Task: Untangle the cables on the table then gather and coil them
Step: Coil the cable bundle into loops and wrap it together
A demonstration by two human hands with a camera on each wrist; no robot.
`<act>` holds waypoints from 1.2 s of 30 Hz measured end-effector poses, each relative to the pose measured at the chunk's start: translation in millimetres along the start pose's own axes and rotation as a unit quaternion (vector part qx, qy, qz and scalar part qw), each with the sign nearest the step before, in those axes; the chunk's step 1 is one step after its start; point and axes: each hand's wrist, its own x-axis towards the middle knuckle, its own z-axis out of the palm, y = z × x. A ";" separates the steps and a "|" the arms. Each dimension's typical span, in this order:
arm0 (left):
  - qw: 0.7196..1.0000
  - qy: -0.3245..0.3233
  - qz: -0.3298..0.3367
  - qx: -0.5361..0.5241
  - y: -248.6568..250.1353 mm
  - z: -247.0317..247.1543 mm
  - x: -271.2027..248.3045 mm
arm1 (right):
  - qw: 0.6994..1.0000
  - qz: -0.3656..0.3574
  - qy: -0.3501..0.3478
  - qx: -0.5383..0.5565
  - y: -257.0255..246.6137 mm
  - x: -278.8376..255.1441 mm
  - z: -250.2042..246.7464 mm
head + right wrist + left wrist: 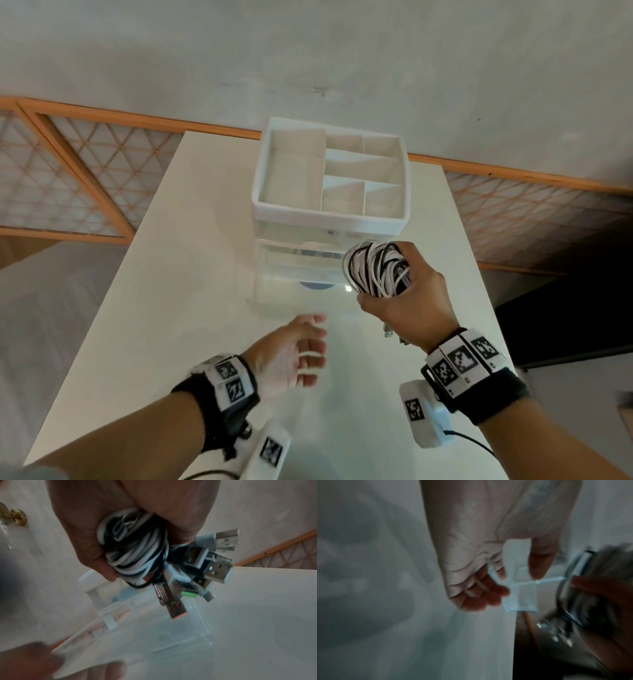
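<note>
A coiled bundle of white and black cables point(376, 269) sits in my right hand point(407, 301), which grips it above the table, just in front of the drawer unit. The right wrist view shows the same cable bundle point(135, 550) in the fist, with several USB plugs point(202, 566) sticking out below. My left hand point(294, 353) hovers over the table in front of the drawers, palm turned right, fingers spread and holding nothing. In the blurred left wrist view the left hand point(481, 588) hangs loosely curled, and the cable bundle point(597, 582) shows at the right.
A white organiser point(329, 212) with an open compartmented top tray and clear drawers below stands at the back of the white table point(171, 308). Behind the table runs an orange-framed lattice railing point(85, 178). A dark gap lies off the table's right edge.
</note>
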 end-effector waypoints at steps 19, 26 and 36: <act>0.671 0.189 0.160 0.699 46.5 -19.8 -57.6 | 0.932 -0.123 -0.152 -0.306 -43.2 43.3 58.0; 0.683 0.211 0.381 0.587 57.7 -18.4 -49.0 | 0.899 -0.106 -0.226 -0.359 -38.6 55.3 84.1; 0.616 0.195 0.293 0.705 51.5 -5.0 -11.5 | 0.922 -0.072 -0.256 -0.282 -18.0 56.3 87.5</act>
